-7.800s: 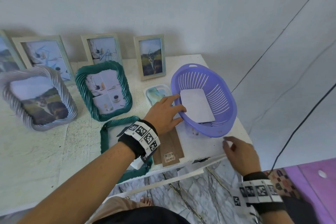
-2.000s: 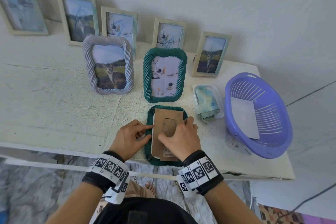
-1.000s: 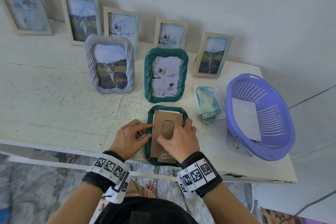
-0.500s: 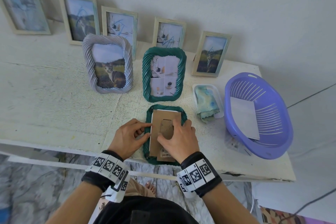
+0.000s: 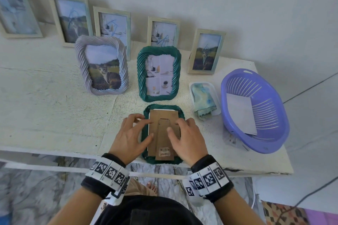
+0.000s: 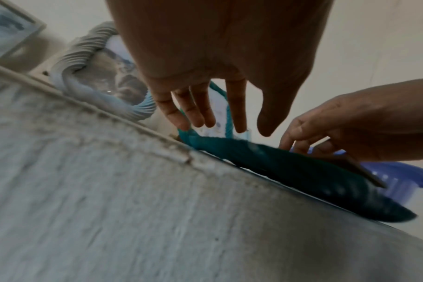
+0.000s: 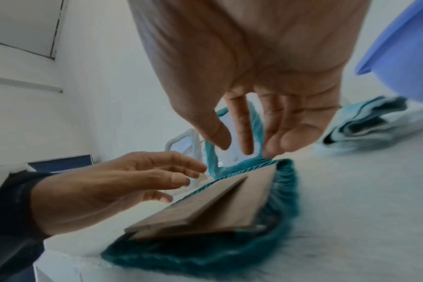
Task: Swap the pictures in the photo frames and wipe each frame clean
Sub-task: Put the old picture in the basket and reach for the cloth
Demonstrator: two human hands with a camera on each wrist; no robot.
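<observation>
I see a white, rough desk (image 5: 45, 118), front edge chipped at lower right. On it: teal frame (image 5: 163, 160) face-down at centre btm w/ brown backing (image 5: 163, 117) up; upright teal frame (image 5: 159, 73) just behind; grey twisted frame (image 5: 101, 65) to its left; five pale frames (image 5: 113, 23) along the wall, upper part; clear tray (image 5: 203, 84) w/ cloth (image 5: 204, 98); purple basket (image 5: 256, 111) at right edge.

Green rope-edged frame (image 5: 162, 159) lies face down, brown backing board (image 5: 163, 126) seemingly seated.
</observation>
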